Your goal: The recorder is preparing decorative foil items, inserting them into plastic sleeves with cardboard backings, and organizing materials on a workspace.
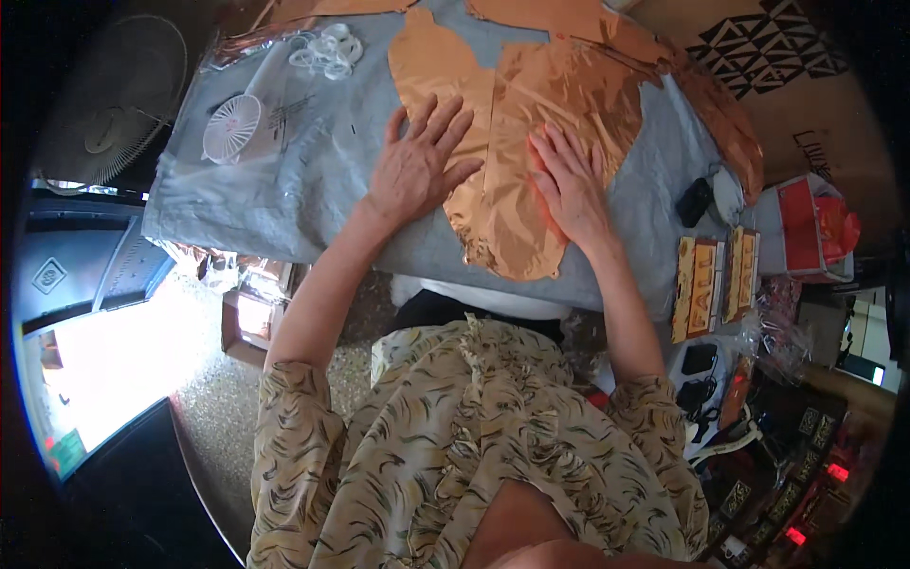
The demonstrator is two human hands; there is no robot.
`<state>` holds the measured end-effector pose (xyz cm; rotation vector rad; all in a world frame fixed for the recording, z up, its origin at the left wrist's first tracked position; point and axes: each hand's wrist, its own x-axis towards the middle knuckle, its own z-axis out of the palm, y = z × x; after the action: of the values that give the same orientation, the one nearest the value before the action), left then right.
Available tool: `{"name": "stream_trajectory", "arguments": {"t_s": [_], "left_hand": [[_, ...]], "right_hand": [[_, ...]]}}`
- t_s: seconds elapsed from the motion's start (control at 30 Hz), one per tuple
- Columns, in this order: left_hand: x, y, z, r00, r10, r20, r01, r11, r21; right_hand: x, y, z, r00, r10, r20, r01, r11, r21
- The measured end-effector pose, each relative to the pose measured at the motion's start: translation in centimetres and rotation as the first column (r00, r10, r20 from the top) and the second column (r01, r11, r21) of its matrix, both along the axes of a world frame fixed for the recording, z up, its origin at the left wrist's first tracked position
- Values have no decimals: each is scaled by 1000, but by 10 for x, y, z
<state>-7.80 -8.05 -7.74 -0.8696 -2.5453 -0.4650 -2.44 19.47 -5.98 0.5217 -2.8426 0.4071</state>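
A crinkled copper-coloured foil sheet (531, 114) lies spread over a table covered in grey cloth (284, 190). My left hand (417, 161) lies flat with fingers apart, partly on the grey cloth and partly on the foil's left edge. My right hand (569, 185) presses flat on the middle of the foil, fingers spread. Neither hand grips anything. More copper foil (588, 24) lies along the far side of the table.
A small white hand fan (232, 128) and a bunch of white rings (327, 49) lie at the far left of the table. A black object (694, 201), orange packets (711, 280) and a red box (815, 228) sit at the right. A standing fan (114, 95) is at the left.
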Motion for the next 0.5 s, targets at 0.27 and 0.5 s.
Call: {"name": "stream_trajectory", "arguments": {"t_s": [0.27, 0.5], "left_hand": [[-3, -4, 6, 997, -16, 69, 16, 1000, 5], [-12, 0, 19, 983, -31, 180, 23, 999, 46]], "right_hand": [[-3, -11, 9, 1000, 22, 22, -23, 999, 29], [-3, -11, 11, 1000, 2, -18, -1, 1000, 24]]}}
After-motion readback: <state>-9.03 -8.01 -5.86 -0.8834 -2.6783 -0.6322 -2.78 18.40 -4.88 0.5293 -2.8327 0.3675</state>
